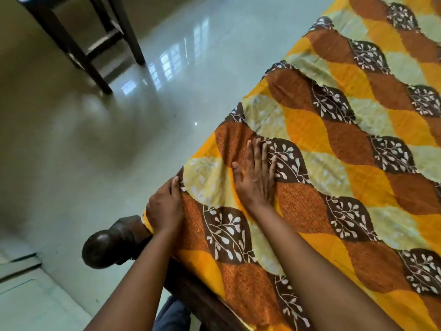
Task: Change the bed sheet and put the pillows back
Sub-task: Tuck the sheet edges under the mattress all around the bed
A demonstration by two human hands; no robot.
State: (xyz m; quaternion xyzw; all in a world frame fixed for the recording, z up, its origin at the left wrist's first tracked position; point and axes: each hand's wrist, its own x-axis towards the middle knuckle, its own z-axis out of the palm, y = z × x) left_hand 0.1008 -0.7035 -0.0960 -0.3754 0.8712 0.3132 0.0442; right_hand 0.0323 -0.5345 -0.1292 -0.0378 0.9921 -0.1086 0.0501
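Note:
An orange, yellow and brown leaf-patterned bed sheet [338,149] covers the bed across the right half of the head view. My right hand [256,174] lies flat on the sheet near its left edge, fingers straight and pressed to the cloth. My left hand [165,206] is at the bed's corner edge, its fingers curled over the sheet's edge and holding it against the side of the mattress. No pillows are in view.
A dark wooden bedpost knob [102,248] sticks out at the corner just below my left hand. Glossy tiled floor [133,130] spreads to the left. Dark wooden furniture legs [95,44] stand at the top left.

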